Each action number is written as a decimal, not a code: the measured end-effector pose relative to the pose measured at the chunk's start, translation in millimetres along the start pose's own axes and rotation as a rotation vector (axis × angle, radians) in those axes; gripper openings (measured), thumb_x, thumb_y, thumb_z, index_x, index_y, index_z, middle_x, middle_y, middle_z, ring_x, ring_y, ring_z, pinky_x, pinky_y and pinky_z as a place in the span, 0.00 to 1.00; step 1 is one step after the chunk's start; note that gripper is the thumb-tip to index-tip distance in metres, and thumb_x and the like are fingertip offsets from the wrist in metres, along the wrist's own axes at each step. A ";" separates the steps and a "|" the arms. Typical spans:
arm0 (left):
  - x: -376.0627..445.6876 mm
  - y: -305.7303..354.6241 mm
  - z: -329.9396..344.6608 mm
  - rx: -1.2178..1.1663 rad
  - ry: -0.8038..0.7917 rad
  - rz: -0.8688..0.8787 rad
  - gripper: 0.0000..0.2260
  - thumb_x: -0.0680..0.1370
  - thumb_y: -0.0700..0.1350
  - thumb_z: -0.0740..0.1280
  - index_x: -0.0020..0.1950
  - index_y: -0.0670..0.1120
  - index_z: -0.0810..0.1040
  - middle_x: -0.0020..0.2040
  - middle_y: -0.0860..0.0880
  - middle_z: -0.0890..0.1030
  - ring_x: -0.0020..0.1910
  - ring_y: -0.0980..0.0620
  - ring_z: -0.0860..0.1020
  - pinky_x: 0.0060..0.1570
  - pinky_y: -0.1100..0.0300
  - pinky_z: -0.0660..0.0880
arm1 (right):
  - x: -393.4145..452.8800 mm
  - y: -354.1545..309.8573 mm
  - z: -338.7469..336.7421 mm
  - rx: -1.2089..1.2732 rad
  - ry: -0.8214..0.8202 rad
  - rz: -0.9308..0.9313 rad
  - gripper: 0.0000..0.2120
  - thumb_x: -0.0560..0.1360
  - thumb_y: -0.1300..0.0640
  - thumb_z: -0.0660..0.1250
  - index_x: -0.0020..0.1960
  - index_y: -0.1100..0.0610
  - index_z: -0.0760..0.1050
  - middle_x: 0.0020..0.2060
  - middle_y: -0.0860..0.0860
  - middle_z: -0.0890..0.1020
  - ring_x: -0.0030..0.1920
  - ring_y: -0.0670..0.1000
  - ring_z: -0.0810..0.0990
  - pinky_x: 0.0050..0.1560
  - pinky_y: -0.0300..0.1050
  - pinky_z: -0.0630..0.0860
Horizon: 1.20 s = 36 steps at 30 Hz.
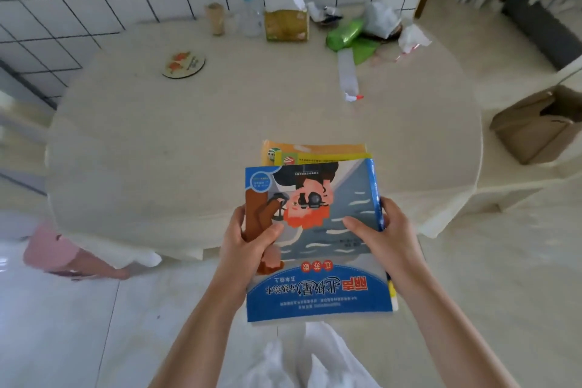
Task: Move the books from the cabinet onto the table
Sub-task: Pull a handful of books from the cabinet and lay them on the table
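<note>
A person's left hand [252,239] and right hand [381,230] hold a stack of books [315,230] by its side edges, fingers curled around them, above the near rim of the cloth-covered worktop [189,142]. Lowering it flat and well onto the surface should keep the stack square. The blue top cover carries upside-down Chinese characters, too distorted to read reliably.

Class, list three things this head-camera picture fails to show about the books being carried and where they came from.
- Book count: the blue book covers the stack; only yellow edges show.
- Fingers of the left hand and right hand: hidden under the books.
- Cabinet: outside the frame.
</note>
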<state>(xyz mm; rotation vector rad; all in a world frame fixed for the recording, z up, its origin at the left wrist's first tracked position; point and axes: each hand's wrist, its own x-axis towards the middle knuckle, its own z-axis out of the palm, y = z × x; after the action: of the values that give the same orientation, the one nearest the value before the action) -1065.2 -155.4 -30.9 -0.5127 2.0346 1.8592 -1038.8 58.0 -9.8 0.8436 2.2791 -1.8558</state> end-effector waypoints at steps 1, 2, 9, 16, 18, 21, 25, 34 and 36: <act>7.7 3.5 -3.5 -0.029 0.017 -0.003 0.18 0.75 0.50 0.71 0.62 0.53 0.70 0.46 0.50 0.83 0.41 0.49 0.83 0.43 0.54 0.81 | 12.9 -7.1 5.7 -0.019 -0.037 -0.012 0.16 0.70 0.53 0.75 0.52 0.48 0.71 0.45 0.46 0.83 0.42 0.48 0.84 0.39 0.47 0.82; 13.5 6.1 -7.7 -0.058 0.033 -0.007 0.17 0.75 0.49 0.71 0.61 0.53 0.70 0.43 0.51 0.83 0.37 0.50 0.83 0.39 0.56 0.81 | 22.3 -13.8 11.4 -0.039 -0.072 -0.024 0.15 0.70 0.53 0.75 0.51 0.47 0.71 0.45 0.46 0.83 0.42 0.48 0.84 0.39 0.47 0.82; 59.2 18.3 -45.9 -0.153 0.160 -0.017 0.14 0.74 0.46 0.72 0.57 0.56 0.74 0.46 0.55 0.85 0.43 0.53 0.84 0.37 0.62 0.78 | 82.3 -47.6 70.1 -0.121 -0.217 -0.104 0.15 0.69 0.56 0.76 0.50 0.50 0.72 0.44 0.46 0.82 0.42 0.46 0.83 0.38 0.43 0.81; 127.3 40.0 -99.6 -0.109 0.084 0.023 0.11 0.75 0.42 0.71 0.56 0.50 0.76 0.48 0.51 0.85 0.46 0.48 0.84 0.40 0.61 0.80 | 135.4 -77.3 137.4 -0.119 -0.248 -0.163 0.17 0.70 0.61 0.75 0.53 0.52 0.72 0.43 0.44 0.81 0.38 0.40 0.82 0.31 0.32 0.76; 154.0 51.0 -123.5 -0.097 0.055 0.062 0.12 0.75 0.38 0.70 0.55 0.50 0.75 0.47 0.53 0.85 0.45 0.51 0.84 0.38 0.63 0.80 | 152.4 -87.9 163.5 -0.111 -0.253 -0.186 0.17 0.69 0.63 0.75 0.52 0.52 0.72 0.43 0.44 0.81 0.37 0.38 0.81 0.32 0.32 0.76; 188.1 63.7 -147.8 -0.060 -0.020 0.121 0.14 0.74 0.28 0.68 0.52 0.45 0.75 0.42 0.55 0.86 0.41 0.57 0.84 0.37 0.65 0.79 | 172.0 -95.8 192.1 -0.078 -0.254 -0.212 0.21 0.68 0.68 0.75 0.50 0.47 0.72 0.43 0.44 0.83 0.40 0.41 0.83 0.40 0.40 0.80; 233.8 69.6 -174.5 -0.017 -0.027 0.219 0.17 0.69 0.26 0.70 0.57 0.34 0.76 0.45 0.45 0.84 0.44 0.56 0.83 0.44 0.62 0.80 | 195.4 -96.1 223.9 -0.087 -0.193 -0.252 0.22 0.64 0.67 0.76 0.52 0.49 0.76 0.42 0.40 0.85 0.44 0.45 0.83 0.48 0.45 0.79; 255.1 64.6 -191.9 0.114 0.104 0.320 0.21 0.69 0.25 0.72 0.54 0.45 0.74 0.45 0.54 0.81 0.40 0.71 0.79 0.41 0.75 0.73 | 210.8 -80.1 251.8 -0.123 -0.162 -0.272 0.20 0.66 0.70 0.76 0.56 0.60 0.78 0.46 0.49 0.84 0.43 0.38 0.80 0.49 0.44 0.77; 253.8 57.4 -194.1 0.138 0.120 0.326 0.21 0.69 0.28 0.74 0.53 0.48 0.75 0.44 0.54 0.82 0.42 0.70 0.79 0.43 0.74 0.73 | 210.8 -74.1 252.2 -0.147 -0.169 -0.274 0.20 0.66 0.70 0.75 0.56 0.61 0.78 0.45 0.49 0.83 0.41 0.35 0.80 0.48 0.42 0.77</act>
<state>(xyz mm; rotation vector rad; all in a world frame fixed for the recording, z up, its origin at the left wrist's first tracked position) -1316.5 -353.7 -84.5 -0.2732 2.4275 1.8817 -1319.5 -108.1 -94.0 0.3542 2.4841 -1.7489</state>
